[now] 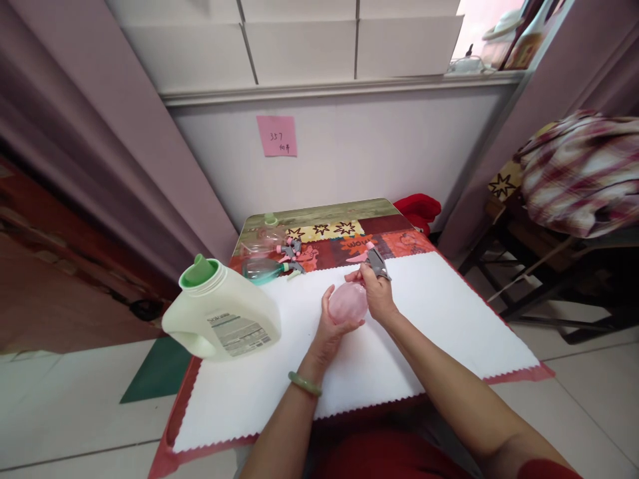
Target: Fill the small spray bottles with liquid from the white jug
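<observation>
My left hand (pixel 330 330) is wrapped round the body of a pink, see-through spray bottle (pixel 348 303), which tilts with its base toward me. At its far end, my right hand (pixel 378 293) grips the grey and pink spray head (pixel 378 261). The neck is hidden behind my fingers, so I cannot tell whether head and bottle are joined. Both hands are just above a white scalloped mat (pixel 439 332). Left of them stands a large pale jug (pixel 234 319), its spout uncovered within a green collar.
At the table's back left lie a teal spray bottle (pixel 262 268), a clear one (pixel 257 249) and loose-looking grey and pink spray heads (pixel 289 249). A green cap (pixel 270 218) sits behind them. On the right is a chair (pixel 539 266) with a plaid cloth (pixel 584 173).
</observation>
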Motion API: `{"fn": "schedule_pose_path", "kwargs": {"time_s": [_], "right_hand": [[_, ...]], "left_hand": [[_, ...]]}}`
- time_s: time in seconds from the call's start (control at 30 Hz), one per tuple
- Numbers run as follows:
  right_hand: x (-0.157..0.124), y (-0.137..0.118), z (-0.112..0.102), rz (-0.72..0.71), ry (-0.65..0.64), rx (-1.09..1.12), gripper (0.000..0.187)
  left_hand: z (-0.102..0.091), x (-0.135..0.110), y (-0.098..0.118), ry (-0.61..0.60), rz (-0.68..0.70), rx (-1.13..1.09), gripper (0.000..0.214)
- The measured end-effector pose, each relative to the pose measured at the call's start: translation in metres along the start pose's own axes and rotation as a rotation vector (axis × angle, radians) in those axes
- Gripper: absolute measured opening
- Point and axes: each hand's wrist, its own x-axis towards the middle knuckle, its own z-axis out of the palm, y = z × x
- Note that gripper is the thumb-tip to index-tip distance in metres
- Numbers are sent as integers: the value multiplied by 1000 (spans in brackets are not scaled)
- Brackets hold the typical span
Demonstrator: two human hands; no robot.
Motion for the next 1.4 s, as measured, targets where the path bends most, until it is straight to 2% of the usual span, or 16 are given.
{"fn": "schedule_pose_path", "kwargs": {"time_s": [0.1,0.2,0.27,0.4,0.47,0.63,0.73,0.83,0.87,0.97,1.03,1.1,1.27,1.3,1.4], "right_hand": [[-3,1,1,-44,-64,-9,41],[-4,2,2,-44,-131,14,42],[-3,1,2,-42,-156,13,43],[-1,-4,2,-11,-144,5,45],[-1,-6,1,12,-107,-25,46],[-1,0,-1,34,11,-35,44],[-2,5,0,65,85,-13,44],[-4,4,2,46,90,44,41],[-4,3,2,20,71,57,40],[-5,1,2,-41,-7,34,41],[-6,0,2,-46,-42,-10,43],[-6,0,2,-36,-54,-17,43],[0,2,0,28,-12,25,41],[1,2,0,51,14,21,41],[3,3,-3,118,82,17,44]], "left_hand": [[-1,1,4,-78,-106,-33,85],[-4,3,6,-166,-268,-39,96],[-5,3,6,-179,-302,-34,94],[-4,2,7,-124,-196,-17,69],[-3,1,6,-93,-119,12,63],[-4,2,0,30,110,115,86],[-5,3,-4,110,191,164,105],[-3,3,-5,101,182,130,129],[-2,3,-4,83,165,102,129],[-2,3,-2,10,29,31,97],[-3,4,0,-36,-101,24,93],[-5,4,2,-54,-175,24,92],[-6,3,2,11,-57,41,63],[-6,3,1,19,-21,58,63],[-6,3,-2,39,73,119,81]]}}
